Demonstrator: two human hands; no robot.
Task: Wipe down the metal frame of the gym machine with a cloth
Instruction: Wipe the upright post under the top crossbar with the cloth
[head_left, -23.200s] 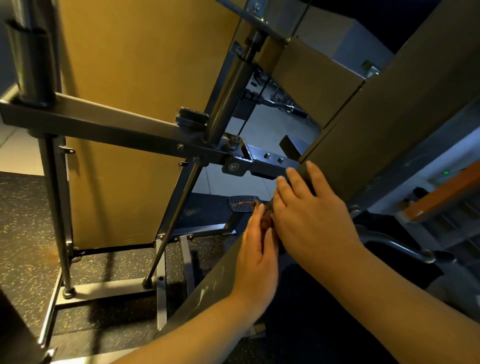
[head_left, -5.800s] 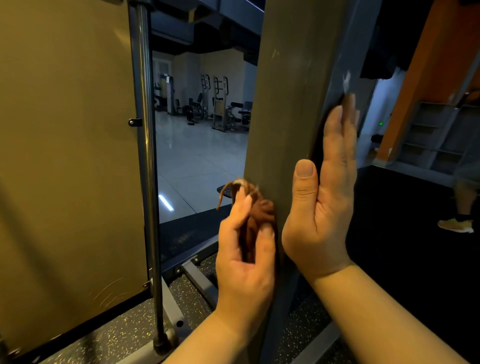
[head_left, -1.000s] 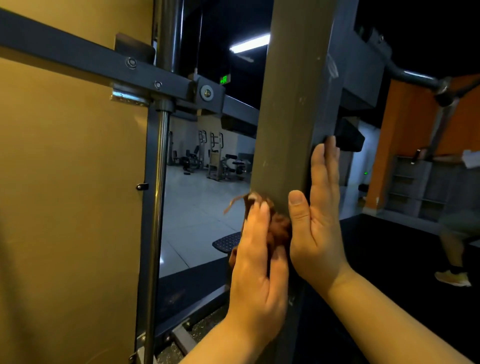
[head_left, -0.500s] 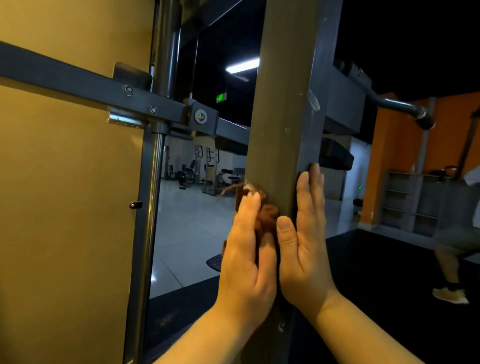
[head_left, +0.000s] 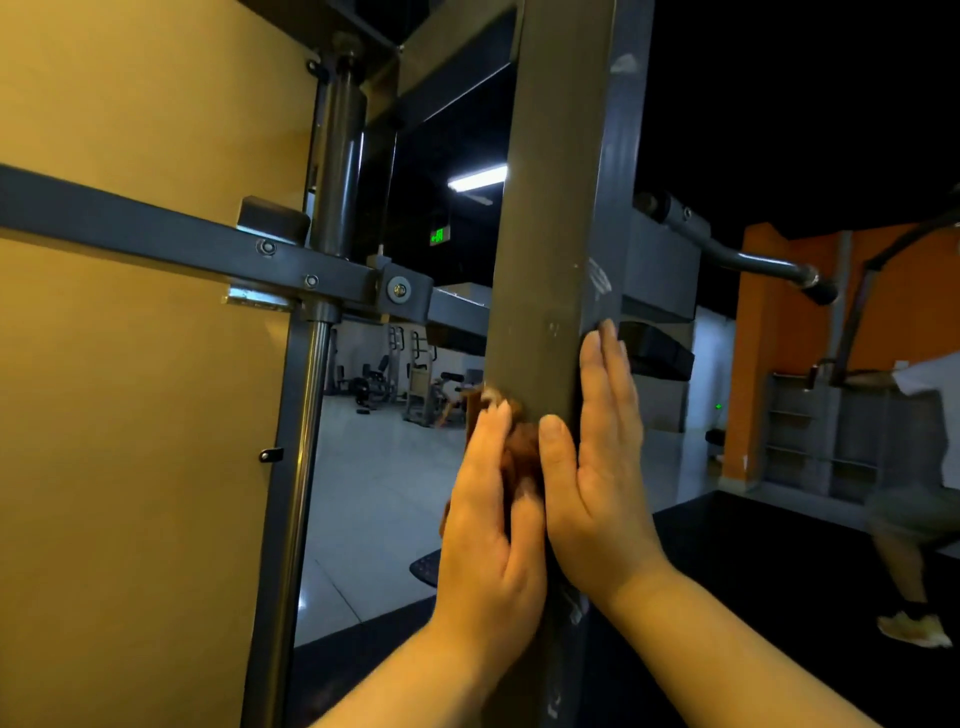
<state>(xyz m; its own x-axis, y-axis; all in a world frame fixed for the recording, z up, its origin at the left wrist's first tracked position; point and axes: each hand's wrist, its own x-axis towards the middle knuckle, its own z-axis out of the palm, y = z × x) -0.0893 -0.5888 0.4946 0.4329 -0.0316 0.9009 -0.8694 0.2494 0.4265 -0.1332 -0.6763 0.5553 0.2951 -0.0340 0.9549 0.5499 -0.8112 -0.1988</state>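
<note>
Pinching a brown cloth (head_left: 519, 452) between straight fingers (head_left: 496, 426) and thumb, the left hand (head_left: 485, 525) presses the wad against the front left edge of the upright post (head_left: 540, 208). The right hand (head_left: 597, 467) lies flat on the post's right side, fingers straight and together, grasping nothing, its thumb on the front face beside the cloth.

Over the last second both hands have climbed the post and now sit closer to the level of the bolted crossbar (head_left: 182, 234). A few seconds back they worked nearer the floor. I judge this an upward wiping pass, with the stretch above the fingers not yet reached.

The cloth is small and crumpled, with a pale frayed edge above the fingertips. The post is dull, dark, square-section metal with pale scuff marks (head_left: 598, 275) just above the right hand.
</note>
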